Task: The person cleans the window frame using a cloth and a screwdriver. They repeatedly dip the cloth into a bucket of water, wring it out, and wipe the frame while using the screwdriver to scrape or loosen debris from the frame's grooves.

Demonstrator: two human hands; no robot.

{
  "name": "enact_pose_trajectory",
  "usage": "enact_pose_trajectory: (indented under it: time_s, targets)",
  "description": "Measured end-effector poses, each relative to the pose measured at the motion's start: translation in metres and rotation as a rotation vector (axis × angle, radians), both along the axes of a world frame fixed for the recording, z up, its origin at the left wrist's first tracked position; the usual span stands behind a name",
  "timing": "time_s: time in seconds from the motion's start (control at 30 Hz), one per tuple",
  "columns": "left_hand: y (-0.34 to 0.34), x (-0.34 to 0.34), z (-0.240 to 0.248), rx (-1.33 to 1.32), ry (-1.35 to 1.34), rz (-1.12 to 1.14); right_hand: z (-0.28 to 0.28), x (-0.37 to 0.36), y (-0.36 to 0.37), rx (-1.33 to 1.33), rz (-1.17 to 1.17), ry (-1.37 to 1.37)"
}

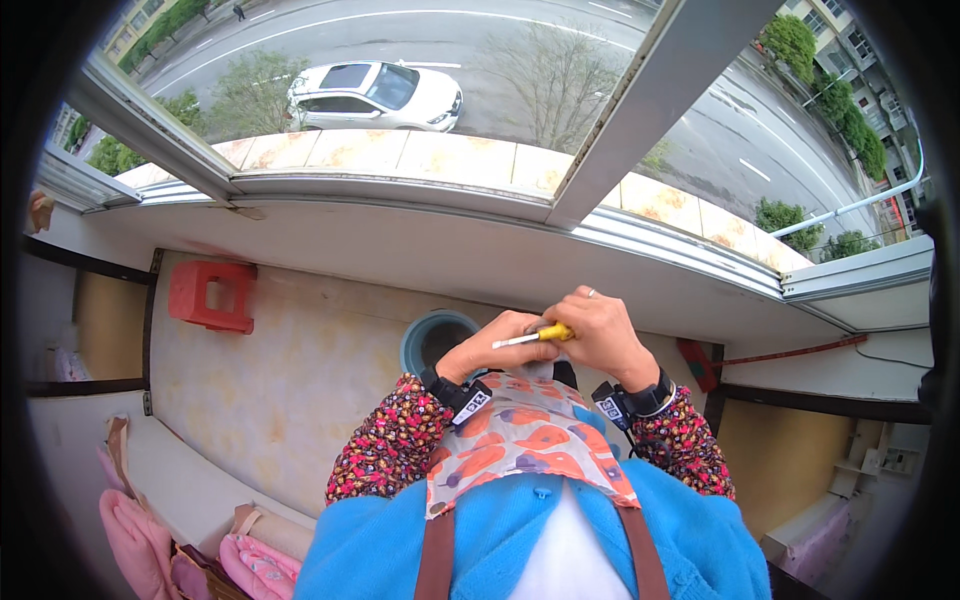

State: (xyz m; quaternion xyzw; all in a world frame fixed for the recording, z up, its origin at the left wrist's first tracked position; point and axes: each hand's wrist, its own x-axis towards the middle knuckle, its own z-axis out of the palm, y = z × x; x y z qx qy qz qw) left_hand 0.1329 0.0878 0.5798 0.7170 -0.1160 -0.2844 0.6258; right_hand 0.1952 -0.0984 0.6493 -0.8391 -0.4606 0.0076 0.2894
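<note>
My right hand (600, 338) is closed, with a yellow-handled screwdriver (555, 332) in its fingers. The metal shaft points left, across the fingers of my left hand (503, 342). That hand is curled close against the right one in front of my body; whatever it pinches is hidden behind the fingers. A light blue bucket (410, 348) stands on the floor just beyond my left wrist, partly covered by the hand. A patterned orange and white apron (535, 437) hangs below both hands.
A red plastic stool (180, 292) is on the floor at the left, by the wall. Ahead runs a window with a grey frame (660, 100), and a street with a white car (380, 95) lies outside. Pink bedding (135, 530) rests at lower left.
</note>
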Motion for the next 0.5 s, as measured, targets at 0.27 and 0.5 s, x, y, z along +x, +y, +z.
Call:
enact_pose_trajectory:
  time_s: [0.27,0.5]
  targets:
    - [0.018,-0.008,-0.036,-0.898,0.318,0.582,0.004,0.002,-0.021,-0.072,-0.408,0.541]
    - [0.045,0.003,-0.012,-0.915,0.184,0.669,-0.008,-0.011,-0.031,0.163,-0.235,0.578]
